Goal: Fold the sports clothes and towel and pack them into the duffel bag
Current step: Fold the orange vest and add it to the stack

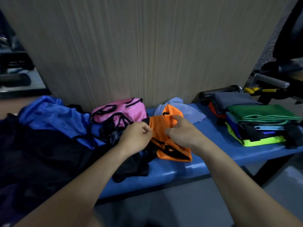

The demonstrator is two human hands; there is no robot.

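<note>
1. orange shirt (165, 128): crumpled, black-trimmed, lying mid-counter between the loose heap and the folded stack. this is the item in hand; judged to be at the start of its fold, being pulled open so it can lie flat.
2. left hand (137, 136): grip closed, fingers curled and pinching the shirt's left edge, likely to hold that side fixed.
3. right hand (182, 131): grip closed on the shirt's upper middle, thumb raised over a bunched ridge of cloth, likely to draw it rightward and spread it.
4. pink shirt (121, 110): unfolded, black-edged, just left of the orange one and touching the heap; waiting its turn.
5. blue shirt (54, 115): shiny, unfolded, spread across the left of the heap.
6. black clothes (49, 153): dark mass under and in front of the blue and pink pieces; cannot tell whether the duffel bag is among them.
7. light blue towel (182, 108): rumpled against the wall behind the orange shirt, not yet folded.
8. folded stack (257, 122): grey, green, blue and neon-yellow pieces, piled at the right end, well apart from the heap, so done work stays separate.
9. counter (180, 169): blue bench carrying everything.
10. wall (147, 46): pale panel behind.
</note>
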